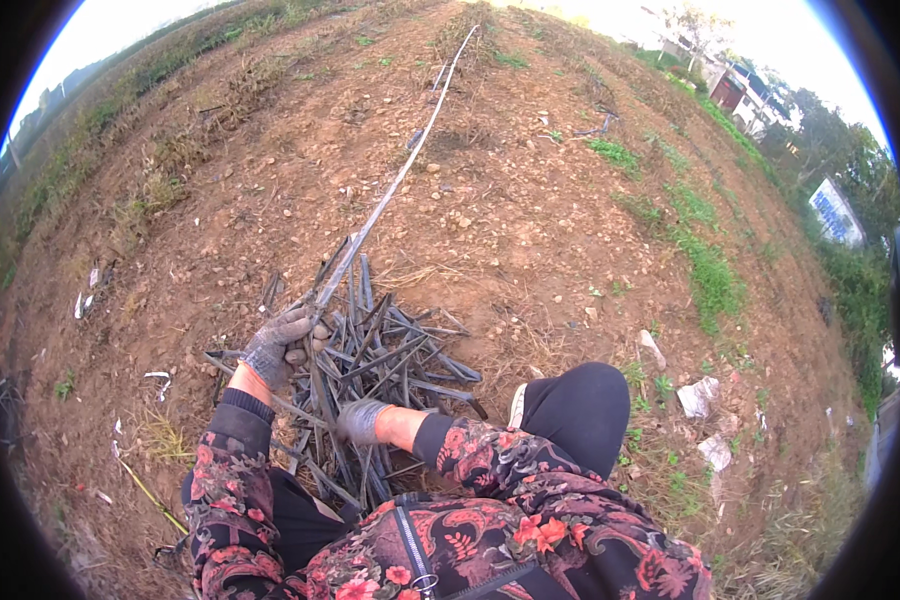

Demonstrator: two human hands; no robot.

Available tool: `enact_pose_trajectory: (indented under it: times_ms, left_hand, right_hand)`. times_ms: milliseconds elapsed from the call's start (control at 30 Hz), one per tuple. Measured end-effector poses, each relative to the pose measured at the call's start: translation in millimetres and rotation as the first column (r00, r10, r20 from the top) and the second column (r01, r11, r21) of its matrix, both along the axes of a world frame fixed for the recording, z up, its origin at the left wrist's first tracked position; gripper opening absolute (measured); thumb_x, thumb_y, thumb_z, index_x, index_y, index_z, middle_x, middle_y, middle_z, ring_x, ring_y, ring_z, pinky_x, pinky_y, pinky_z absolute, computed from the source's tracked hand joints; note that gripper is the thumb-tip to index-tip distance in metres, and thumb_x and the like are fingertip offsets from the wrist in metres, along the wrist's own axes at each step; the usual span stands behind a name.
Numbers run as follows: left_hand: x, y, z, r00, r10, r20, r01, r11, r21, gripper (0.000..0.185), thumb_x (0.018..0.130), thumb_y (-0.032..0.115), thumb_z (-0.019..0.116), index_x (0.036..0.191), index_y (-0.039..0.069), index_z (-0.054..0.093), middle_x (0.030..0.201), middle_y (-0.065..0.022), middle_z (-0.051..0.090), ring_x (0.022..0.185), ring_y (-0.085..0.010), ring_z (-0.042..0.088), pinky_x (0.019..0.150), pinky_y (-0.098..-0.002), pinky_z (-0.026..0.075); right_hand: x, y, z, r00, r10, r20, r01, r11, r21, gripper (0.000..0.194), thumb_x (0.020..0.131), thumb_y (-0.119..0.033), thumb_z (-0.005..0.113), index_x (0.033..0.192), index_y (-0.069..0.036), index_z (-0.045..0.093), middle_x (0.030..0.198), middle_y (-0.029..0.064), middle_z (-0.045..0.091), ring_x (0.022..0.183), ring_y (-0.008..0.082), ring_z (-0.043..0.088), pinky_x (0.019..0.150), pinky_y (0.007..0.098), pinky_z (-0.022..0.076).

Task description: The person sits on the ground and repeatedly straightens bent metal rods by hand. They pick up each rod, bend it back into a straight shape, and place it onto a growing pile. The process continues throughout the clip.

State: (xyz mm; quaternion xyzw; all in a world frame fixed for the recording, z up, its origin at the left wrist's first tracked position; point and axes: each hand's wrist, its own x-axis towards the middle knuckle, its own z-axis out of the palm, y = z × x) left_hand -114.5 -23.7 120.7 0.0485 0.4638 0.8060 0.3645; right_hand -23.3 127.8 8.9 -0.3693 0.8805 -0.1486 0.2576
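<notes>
A long flat strip of dark plastic, apparently drip tape [405,169], runs from the far field down to my left hand [279,343]. That hand wears a grey work glove, and its fingers are closed around the near end of the strip. Below and beside it lies a tangled heap of folded dark strips [379,345] on the soil, between my legs. My right hand [360,421], also gloved, is at the near part of the heap, slightly blurred; its fingers are hidden from view, so whether it grips a strip is unclear.
Reddish stony soil [495,202] stretches ahead, with dry plants at the left and green weeds [709,277] at the right. White plastic scraps [697,397] lie right of my bent knee [585,412]. A yellowish stalk or strip [150,495] lies at the lower left. Trees and buildings stand far right.
</notes>
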Motion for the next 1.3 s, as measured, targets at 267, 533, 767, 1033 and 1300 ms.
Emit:
enact_pose_trajectory:
  times_ms: [267, 533, 767, 1033, 1300]
  left_hand:
    - [33.2, 9.0, -2.4, 0.878, -0.424, -0.222, 0.384, 0.901, -0.204, 0.03, 0.077, 0.01, 0.071, 0.104, -0.001, 0.062, 0.092, -0.0097, 0.068, 0.077, -0.0155, 0.065, 0.066, -0.024, 0.054]
    - [53.5, 32.7, -81.5, 0.562, -0.809, -0.175, 0.473, 0.487, -0.734, 0.033, 0.07, 0.003, 0.072, 0.103, 0.005, 0.068, 0.092, -0.0041, 0.068, 0.085, -0.0124, 0.062, 0.08, -0.0279, 0.05]
    - [19.6, 7.0, -125.9, 0.981, -0.042, -0.192, -0.077, 0.817, -0.572, 0.025, 0.074, -0.002, 0.067, 0.098, 0.001, 0.066, 0.088, -0.0052, 0.067, 0.074, -0.0139, 0.063, 0.067, -0.0288, 0.053]
    - [-16.0, 4.2, -104.2, 0.938, 0.332, 0.094, -0.319, 0.938, -0.131, 0.028, 0.092, 0.019, 0.051, 0.113, 0.002, 0.053, 0.092, -0.0161, 0.065, 0.073, -0.0258, 0.065, 0.064, -0.0362, 0.057]
    - [10.5, 17.0, -69.9, 0.989, 0.017, 0.145, 0.035, 0.937, -0.347, 0.06, 0.086, 0.017, 0.065, 0.135, 0.008, 0.032, 0.091, -0.0059, 0.063, 0.073, -0.0162, 0.063, 0.061, -0.0319, 0.054]
  right_hand:
    - [-69.6, 124.2, -65.6, 0.385, -0.591, 0.709, 0.881, 0.006, -0.473, 0.029, 0.085, -0.025, 0.058, 0.107, -0.007, 0.063, 0.1, 0.0176, 0.066, 0.095, 0.0297, 0.063, 0.085, 0.0418, 0.05]
    - [-79.6, 113.7, 21.7, 0.229, 0.039, 0.973, 0.806, -0.568, -0.167, 0.031, 0.095, -0.028, 0.051, 0.116, -0.005, 0.049, 0.079, 0.0083, 0.061, 0.061, 0.0163, 0.057, 0.052, 0.0281, 0.0498]
    - [-56.9, 92.6, 107.1, 0.719, -0.066, 0.692, 0.664, -0.23, -0.711, 0.027, 0.091, -0.006, 0.054, 0.117, -0.002, 0.055, 0.083, 0.007, 0.063, 0.068, 0.0128, 0.06, 0.064, 0.0269, 0.0531]
    - [-17.6, 19.3, 101.1, 0.994, 0.043, 0.097, 0.06, 0.526, -0.849, 0.015, 0.078, -0.003, 0.065, 0.091, -0.005, 0.07, 0.085, 0.01, 0.068, 0.076, 0.0207, 0.064, 0.075, 0.0323, 0.0504]
    - [-1.4, -8.5, -0.1, 0.996, 0.091, 0.005, -0.091, 0.994, 0.06, 0.023, 0.067, -0.02, 0.067, 0.086, -0.009, 0.072, 0.084, 0.0154, 0.068, 0.079, 0.0331, 0.065, 0.07, 0.0422, 0.0499]
